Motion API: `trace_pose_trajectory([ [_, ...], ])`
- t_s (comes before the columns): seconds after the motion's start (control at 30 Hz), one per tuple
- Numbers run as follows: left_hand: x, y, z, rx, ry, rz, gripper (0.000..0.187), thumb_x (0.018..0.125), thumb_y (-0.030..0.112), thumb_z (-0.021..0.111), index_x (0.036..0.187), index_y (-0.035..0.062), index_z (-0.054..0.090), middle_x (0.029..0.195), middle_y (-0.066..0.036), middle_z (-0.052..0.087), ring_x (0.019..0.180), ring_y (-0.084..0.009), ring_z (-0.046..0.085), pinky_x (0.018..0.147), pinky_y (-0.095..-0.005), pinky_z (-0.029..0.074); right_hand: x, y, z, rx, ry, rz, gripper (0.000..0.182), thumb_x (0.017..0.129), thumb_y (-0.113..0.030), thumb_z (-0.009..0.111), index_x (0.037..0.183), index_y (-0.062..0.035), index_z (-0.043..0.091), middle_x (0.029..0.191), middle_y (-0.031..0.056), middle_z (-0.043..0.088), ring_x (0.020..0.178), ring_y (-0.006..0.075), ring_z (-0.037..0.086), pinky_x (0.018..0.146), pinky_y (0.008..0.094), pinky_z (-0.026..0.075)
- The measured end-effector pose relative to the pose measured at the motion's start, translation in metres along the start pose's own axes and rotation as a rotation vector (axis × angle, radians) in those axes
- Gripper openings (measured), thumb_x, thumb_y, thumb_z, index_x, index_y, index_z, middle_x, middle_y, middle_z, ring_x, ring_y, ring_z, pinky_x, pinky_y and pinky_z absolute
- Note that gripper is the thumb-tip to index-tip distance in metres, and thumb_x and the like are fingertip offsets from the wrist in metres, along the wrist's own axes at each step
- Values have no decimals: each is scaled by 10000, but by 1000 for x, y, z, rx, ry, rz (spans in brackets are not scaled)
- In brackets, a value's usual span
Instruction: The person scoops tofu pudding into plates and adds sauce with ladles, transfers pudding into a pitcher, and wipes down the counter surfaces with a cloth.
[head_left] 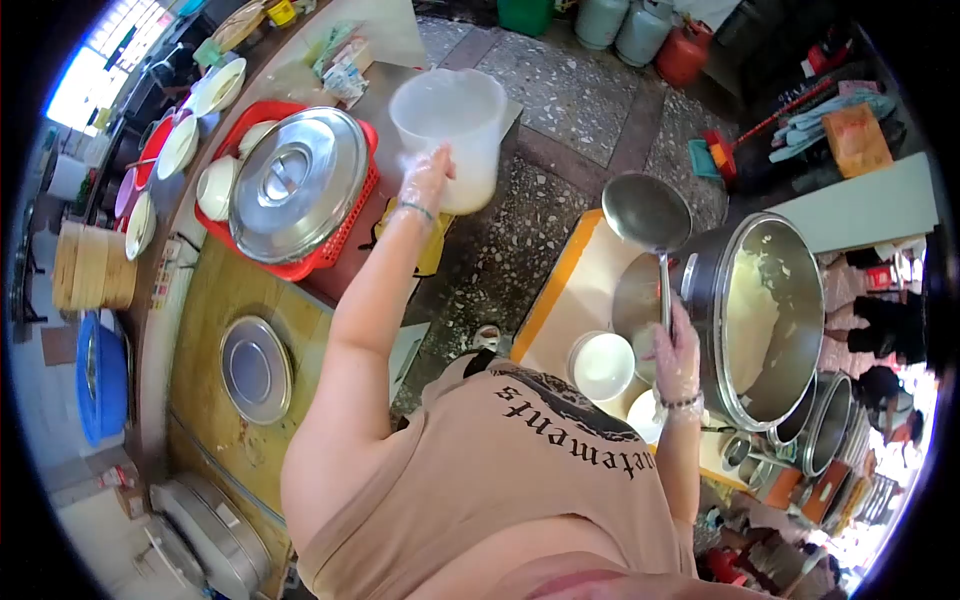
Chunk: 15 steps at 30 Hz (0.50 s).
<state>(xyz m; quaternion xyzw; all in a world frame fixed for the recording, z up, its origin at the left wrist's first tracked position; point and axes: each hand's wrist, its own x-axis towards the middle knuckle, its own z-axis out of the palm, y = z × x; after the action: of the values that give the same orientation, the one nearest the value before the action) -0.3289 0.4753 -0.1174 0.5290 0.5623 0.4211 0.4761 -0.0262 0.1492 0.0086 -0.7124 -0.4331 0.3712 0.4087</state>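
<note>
My left hand (428, 180), in a clear glove, is closed on the rim or handle of a translucent plastic bucket (455, 130) over the dark red surface at the upper middle. On the right, my right hand (676, 355), also gloved, grips the handle of a large metal ladle (647, 212); its bowl is up and away from me. Just right of that hand stands a big steel pot (735, 325) holding a pale, creamy mass (750, 325). A white bowl (601, 366) is left of my right hand, with another partly hidden below it.
A round metal lid (298, 185) rests on a red basket (362, 205) with bowls. Another lid (256, 370) lies on the yellowish table (205, 330). Gas cylinders (643, 35) stand at the back. More pots (828, 425) and people (880, 325) are at the right.
</note>
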Motion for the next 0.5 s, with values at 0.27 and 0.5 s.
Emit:
trace_pose_trajectory([
  [0.27, 177, -58, -35, -7, 179, -290, 555, 933, 552, 341, 987, 138, 706, 1072, -62, 633, 927, -226, 559, 816, -411, 460, -23, 11, 34, 110, 116, 239, 488, 888, -115, 517, 1356, -10, 424, 912, 84, 578, 681, 118, 547, 571, 267, 533],
  [0.5, 249, -37, -79, 446, 387, -131, 394, 931, 344, 411, 1018, 88, 697, 1099, -141, 651, 982, -288, 616, 899, -442, 454, -66, 38, 22, 521, 103, 398, 455, 915, -173, 557, 1334, -26, 460, 872, 5, 540, 691, 71, 539, 566, 220, 497],
])
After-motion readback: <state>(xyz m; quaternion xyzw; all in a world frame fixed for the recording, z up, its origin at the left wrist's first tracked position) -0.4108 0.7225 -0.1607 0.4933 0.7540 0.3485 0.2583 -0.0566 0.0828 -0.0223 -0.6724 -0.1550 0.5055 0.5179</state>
